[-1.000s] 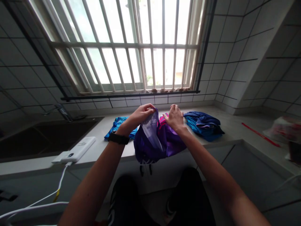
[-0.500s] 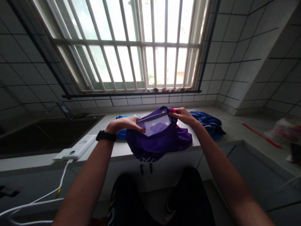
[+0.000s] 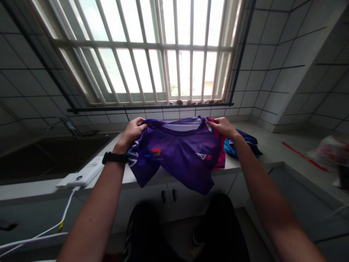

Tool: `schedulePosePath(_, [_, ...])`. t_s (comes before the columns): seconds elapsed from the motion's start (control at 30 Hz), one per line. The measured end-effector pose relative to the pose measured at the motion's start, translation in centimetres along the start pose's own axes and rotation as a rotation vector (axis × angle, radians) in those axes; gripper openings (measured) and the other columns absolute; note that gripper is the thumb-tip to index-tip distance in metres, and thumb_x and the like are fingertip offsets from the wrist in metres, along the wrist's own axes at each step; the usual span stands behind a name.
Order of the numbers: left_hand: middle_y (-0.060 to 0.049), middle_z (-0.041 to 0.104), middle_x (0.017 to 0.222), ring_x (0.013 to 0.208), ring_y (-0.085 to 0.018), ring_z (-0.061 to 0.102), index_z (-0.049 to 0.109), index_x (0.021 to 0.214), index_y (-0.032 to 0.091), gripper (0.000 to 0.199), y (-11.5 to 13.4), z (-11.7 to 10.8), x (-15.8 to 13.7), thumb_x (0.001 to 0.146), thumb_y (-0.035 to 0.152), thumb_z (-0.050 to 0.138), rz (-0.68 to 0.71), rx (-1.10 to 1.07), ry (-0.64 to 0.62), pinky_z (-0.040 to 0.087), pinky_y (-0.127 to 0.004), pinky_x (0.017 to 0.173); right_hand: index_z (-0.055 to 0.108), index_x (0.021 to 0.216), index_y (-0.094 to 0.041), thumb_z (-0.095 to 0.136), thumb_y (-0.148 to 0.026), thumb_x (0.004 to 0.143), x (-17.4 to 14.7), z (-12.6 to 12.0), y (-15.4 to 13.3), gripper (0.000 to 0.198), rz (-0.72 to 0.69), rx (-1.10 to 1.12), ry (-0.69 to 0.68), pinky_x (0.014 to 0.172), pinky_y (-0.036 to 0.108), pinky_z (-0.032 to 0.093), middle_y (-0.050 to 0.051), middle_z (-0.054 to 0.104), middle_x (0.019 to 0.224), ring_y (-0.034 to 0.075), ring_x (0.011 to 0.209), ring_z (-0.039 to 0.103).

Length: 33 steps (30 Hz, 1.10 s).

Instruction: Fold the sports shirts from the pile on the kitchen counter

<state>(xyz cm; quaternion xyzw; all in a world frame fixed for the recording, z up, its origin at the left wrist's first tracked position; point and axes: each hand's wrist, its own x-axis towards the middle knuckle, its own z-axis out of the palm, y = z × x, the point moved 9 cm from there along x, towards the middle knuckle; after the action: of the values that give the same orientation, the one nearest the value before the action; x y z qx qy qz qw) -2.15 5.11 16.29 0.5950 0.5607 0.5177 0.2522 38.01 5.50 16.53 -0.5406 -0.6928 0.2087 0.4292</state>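
A purple sports jersey (image 3: 177, 153) with pink-red on its right side hangs stretched between my hands over the counter's front edge. My left hand (image 3: 133, 131) is closed on the shoulder by the left end of the collar. On the other side, my right hand (image 3: 223, 127) pinches the right shoulder near the neckline. The collar opening faces up and shows a pale inner side. Beside my right forearm lies a dark blue folded garment (image 3: 247, 142), partly covered by the arm.
To the left, a dark sink (image 3: 54, 156) with a faucet (image 3: 70, 127) is set into the white counter (image 3: 261, 133). A white power strip (image 3: 84, 174) with a cable lies in front of it. A red strip (image 3: 304, 156) and a clear plastic bag (image 3: 331, 151) lie at right.
My hands have moved apart, spreading the bunched jersey wide so its front, printed logos and sleeves show. My left hand has shifted left and up to the shoulder.
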Motion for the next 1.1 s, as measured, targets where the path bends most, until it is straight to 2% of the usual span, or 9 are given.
schedulePosePath(0.17, [-0.001, 0.067, 0.077, 0.074, -0.018, 0.064, 0.064, 0.082, 0.019, 0.027, -1.6, 2.0, -1.4, 0.068, 0.039, 0.075, -0.05, 0.068, -0.104, 0.054, -0.027, 0.063, 0.057, 0.053, -0.017, 0.072, -0.071, 0.077, -0.6, 3.6, 2.9, 0.061, 0.149, -0.092, -0.198, 0.053, 0.026, 0.031, -0.003, 0.049, 0.049, 0.011, 0.052, 0.045])
schedulePosePath(0.33, [-0.007, 0.075, 0.094, 0.09, -0.027, 0.07, 0.075, 0.095, 0.022, 0.041, -1.9, 2.2, -5.3, 0.06, 0.041, 0.084, -0.198, 0.099, -0.53, 0.058, -0.032, 0.072, 0.068, 0.065, -0.016, 0.086, -0.066, 0.061, -4.2, 6.0, 2.1, 0.053, 0.161, 0.213, -0.719, 0.053, 0.026, 0.043, 0.001, 0.063, 0.058, 0.015, 0.053, 0.055])
schedulePosePath(0.4, [-0.007, 0.075, 0.097, 0.092, -0.028, 0.069, 0.074, 0.103, 0.018, 0.045, -0.7, 1.6, -4.3, 0.067, 0.044, 0.079, -0.121, 0.066, -0.471, 0.057, -0.034, 0.075, 0.07, 0.072, -0.017, 0.085, -0.066, 0.062, -3.1, 5.3, 1.0, 0.052, 0.096, 0.379, -0.618, 0.057, 0.027, 0.048, 0.001, 0.067, 0.063, 0.016, 0.058, 0.059])
schedulePosePath(0.5, [-0.008, 0.075, 0.096, 0.095, -0.027, 0.068, 0.071, 0.106, 0.017, 0.04, 0.4, 0.2, -1.2, 0.078, 0.045, 0.068, 0.016, 0.215, -0.089, 0.055, -0.034, 0.078, 0.071, 0.079, -0.017, 0.077, -0.064, 0.075, 0.4, 3.6, 1.5, 0.048, 0.035, 0.401, -0.122, 0.06, 0.026, 0.049, 0.0, 0.067, 0.065, 0.017, 0.064, 0.061])
schedulePosePath(0.57, [-0.008, 0.075, 0.095, 0.095, -0.025, 0.068, 0.07, 0.101, 0.018, 0.032, 0.3, 0.6, 0.0, 0.082, 0.043, 0.064, 0.073, 0.353, 0.068, 0.053, -0.031, 0.08, 0.073, 0.081, -0.016, 0.074, -0.06, 0.081, 1.6, 4.6, 2.4, 0.044, 0.014, 0.326, 0.024, 0.061, 0.025, 0.048, 0.0, 0.067, 0.065, 0.016, 0.065, 0.061])
schedulePosePath(0.8, [-0.008, 0.075, 0.094, 0.094, -0.024, 0.068, 0.072, 0.094, 0.02, 0.023, -4.2, 3.0, 2.2, 0.085, 0.036, 0.059, 0.01, 0.611, 0.055, 0.05, -0.03, 0.084, 0.074, 0.076, -0.014, 0.064, -0.049, 0.091, 3.1, 8.4, 8.0, 0.04, 0.138, -0.024, -0.087, 0.06, 0.026, 0.046, 0.002, 0.065, 0.06, 0.02, 0.063, 0.064])
schedulePosePath(0.9, [-0.014, 0.072, 0.109, 0.109, -0.029, 0.064, 0.073, 0.1, 0.018, 0.024, -3.9, 3.1, 2.9, 0.089, 0.032, 0.058, 0.029, 0.719, 0.199, 0.048, -0.036, 0.097, 0.076, 0.106, -0.009, 0.052, -0.03, 0.097, 3.3, 7.2, 8.1, 0.033, 0.209, -0.347, 0.098, 0.081, 0.032, 0.053, 0.018, 0.077, 0.099, 0.03, 0.099, 0.072])
schedulePosePath(1.0, [-0.017, 0.067, 0.124, 0.125, -0.031, 0.057, 0.07, 0.118, 0.016, 0.033, -2.1, 4.7, 2.1, 0.095, 0.024, 0.048, 0.167, 0.854, 0.301, 0.042, -0.042, 0.109, 0.051, 0.15, -0.005, 0.046, -0.016, 0.096, 2.5, 8.3, 5.8, 0.055, 0.163, -0.594, 0.175, 0.108, 0.04, 0.045, 0.026, 0.053, 0.152, 0.032, 0.141, 0.052])
schedulePosePath(1.1, [-0.015, 0.071, 0.12, 0.117, -0.029, 0.063, 0.07, 0.12, 0.018, 0.033, -3.9, 9.8, 1.0, 0.094, 0.022, 0.05, 0.2, 0.988, -0.086, 0.047, -0.038, 0.104, 0.047, 0.154, -0.009, 0.041, -0.017, 0.098, 0.9, 13.3, 6.1, 0.057, 0.174, -0.695, -0.202, 0.111, 0.043, 0.045, 0.023, 0.052, 0.155, 0.031, 0.14, 0.053])
